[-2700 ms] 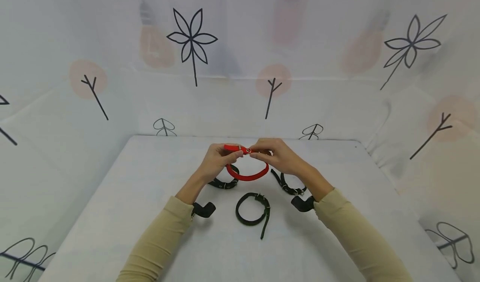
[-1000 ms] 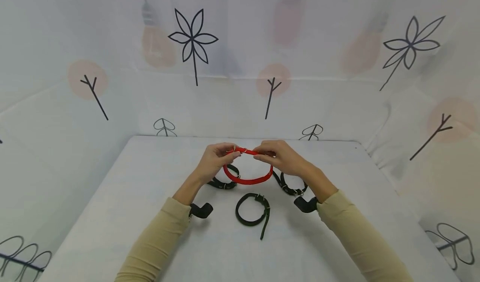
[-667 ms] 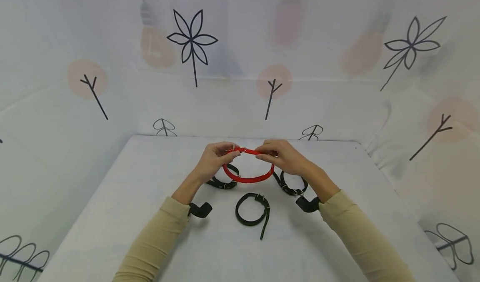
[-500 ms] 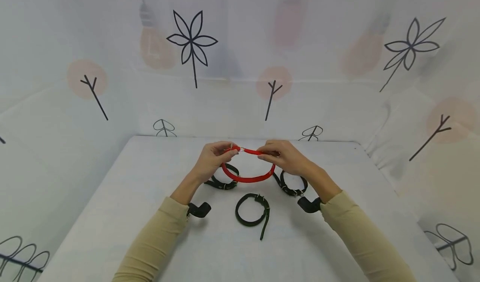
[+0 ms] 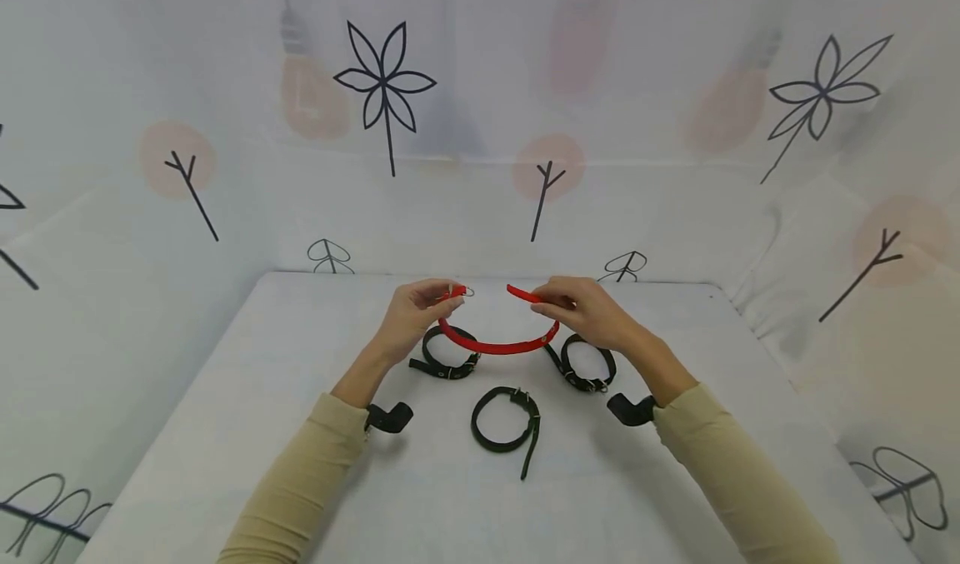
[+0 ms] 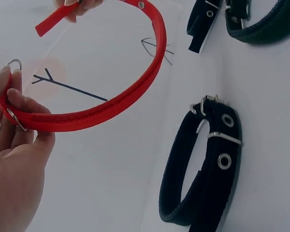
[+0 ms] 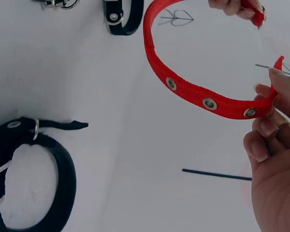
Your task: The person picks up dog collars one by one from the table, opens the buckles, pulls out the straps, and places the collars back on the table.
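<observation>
Red collar [image 5: 498,348] held open, I'd best keep it untwisted while the left hand [image 5: 408,316] pinches what seems the buckle end [image 5: 459,291], the right hand [image 5: 588,310] the tail [image 5: 520,292].

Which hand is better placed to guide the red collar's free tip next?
Likely the right hand: it pinches the red collar near this tip. The left hand holds the opposite, ringed end.

Three dark collars [image 5: 533,424] on white tabletop [image 5: 217,431]
</observation>
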The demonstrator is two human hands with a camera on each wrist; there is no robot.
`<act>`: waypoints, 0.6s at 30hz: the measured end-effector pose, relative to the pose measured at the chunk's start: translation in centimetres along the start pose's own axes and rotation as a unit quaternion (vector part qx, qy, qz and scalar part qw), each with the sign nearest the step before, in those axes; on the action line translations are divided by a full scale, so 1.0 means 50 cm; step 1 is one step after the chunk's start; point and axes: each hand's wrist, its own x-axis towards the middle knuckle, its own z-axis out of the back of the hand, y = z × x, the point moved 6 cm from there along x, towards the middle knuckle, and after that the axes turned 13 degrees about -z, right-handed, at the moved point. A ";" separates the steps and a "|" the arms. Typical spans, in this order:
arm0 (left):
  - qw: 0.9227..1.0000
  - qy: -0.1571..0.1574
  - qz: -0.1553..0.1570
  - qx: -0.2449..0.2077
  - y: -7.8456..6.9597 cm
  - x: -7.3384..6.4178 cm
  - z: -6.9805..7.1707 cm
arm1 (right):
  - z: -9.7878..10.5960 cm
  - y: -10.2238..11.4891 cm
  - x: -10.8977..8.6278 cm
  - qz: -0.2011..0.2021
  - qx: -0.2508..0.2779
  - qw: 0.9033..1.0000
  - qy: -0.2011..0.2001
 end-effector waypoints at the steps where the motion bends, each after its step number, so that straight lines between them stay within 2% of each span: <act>1: 1.000 0.000 0.000 0.007 0.002 -0.001 0.003 | 0.003 -0.005 -0.002 -0.004 -0.002 1.000 -0.003; 12: 0.997 0.009 -0.014 0.074 0.019 -0.015 0.039 | 0.032 -0.057 -0.025 -0.046 -0.029 0.998 -0.034; 18: 0.991 -0.013 -0.016 0.129 0.018 -0.023 0.059 | 0.050 -0.086 -0.037 -0.065 -0.040 0.996 -0.052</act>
